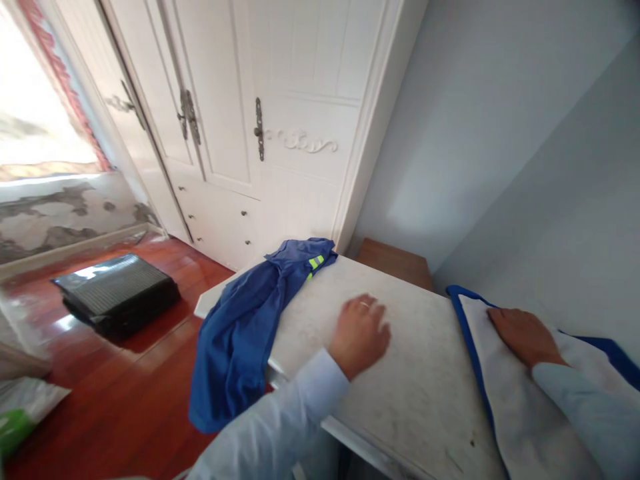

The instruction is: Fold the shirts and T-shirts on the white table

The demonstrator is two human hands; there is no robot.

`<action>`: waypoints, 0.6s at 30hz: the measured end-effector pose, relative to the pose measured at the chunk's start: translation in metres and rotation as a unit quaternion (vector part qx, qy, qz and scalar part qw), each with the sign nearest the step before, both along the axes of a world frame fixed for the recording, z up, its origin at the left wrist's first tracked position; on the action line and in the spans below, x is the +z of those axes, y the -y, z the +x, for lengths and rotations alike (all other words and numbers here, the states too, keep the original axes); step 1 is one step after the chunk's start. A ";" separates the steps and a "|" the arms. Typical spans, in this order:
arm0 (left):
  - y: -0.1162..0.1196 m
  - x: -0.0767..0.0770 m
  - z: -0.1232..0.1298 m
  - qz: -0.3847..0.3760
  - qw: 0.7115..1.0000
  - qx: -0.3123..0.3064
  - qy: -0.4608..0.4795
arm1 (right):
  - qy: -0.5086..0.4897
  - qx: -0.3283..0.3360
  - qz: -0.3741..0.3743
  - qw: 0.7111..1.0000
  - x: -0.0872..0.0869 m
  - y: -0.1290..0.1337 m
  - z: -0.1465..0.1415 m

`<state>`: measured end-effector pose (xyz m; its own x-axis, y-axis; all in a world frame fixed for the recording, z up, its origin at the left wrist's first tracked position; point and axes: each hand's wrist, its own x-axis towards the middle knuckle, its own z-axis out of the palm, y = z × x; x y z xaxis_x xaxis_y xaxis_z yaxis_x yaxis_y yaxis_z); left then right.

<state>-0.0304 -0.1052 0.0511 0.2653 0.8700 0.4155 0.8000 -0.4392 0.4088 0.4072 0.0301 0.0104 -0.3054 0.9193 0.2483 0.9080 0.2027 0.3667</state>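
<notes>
Here, the right hand (523,332) atop blue-edged white cloth (506,393).

A white wardrobe (225,133) stood across the back, its doors fitted with dark ornate handles (259,130) and small-knobbed drawers (225,217) set below. To its right, a brown wooden surface (395,261) sat low against a pale grey wall (475,120). At the left, a bright window (40,113) with a red-patterned curtain (70,87) was above a patch of peeling wall (70,213). On the glossy reddish floor (155,393) lay a dark, boxy bundle (120,287) — its top striped and shiny — and, nearer, a white-and-green plastic bag (30,407).
</notes>
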 end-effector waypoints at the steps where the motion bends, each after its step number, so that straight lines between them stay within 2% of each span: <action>1: -0.006 0.004 -0.031 -0.018 0.996 0.078 -0.025 | 0.006 0.017 -0.010 1.000 0.001 -0.002 -0.001; 4: -0.021 0.009 -0.106 -0.046 0.952 0.286 -0.097 | 0.024 0.022 -0.034 0.999 0.004 -0.009 -0.008; 5: -0.024 0.008 -0.124 -0.047 0.940 0.316 -0.121 | 0.016 0.014 -0.035 0.999 0.005 -0.011 -0.012; 8: -0.028 0.002 -0.154 -0.090 0.926 0.334 -0.147 | -0.010 0.001 -0.020 1.000 0.009 -0.013 -0.033; 12: -0.030 -0.001 -0.162 -0.109 0.927 0.338 -0.120 | 0.003 0.028 0.007 1.000 0.020 0.007 -0.076; 15: -0.036 0.008 -0.164 -0.103 0.935 0.323 -0.104 | 0.001 0.065 0.035 0.997 0.032 0.035 -0.106; 18: -0.043 0.025 -0.162 -0.094 0.942 0.309 -0.090 | -0.033 0.105 0.041 0.993 0.039 0.064 -0.127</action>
<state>-0.1926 -0.0626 0.0758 -0.2645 0.9353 0.2352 0.9429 0.1997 0.2664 0.2805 -0.0342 0.0495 -0.4690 0.8130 0.3451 0.8712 0.3618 0.3318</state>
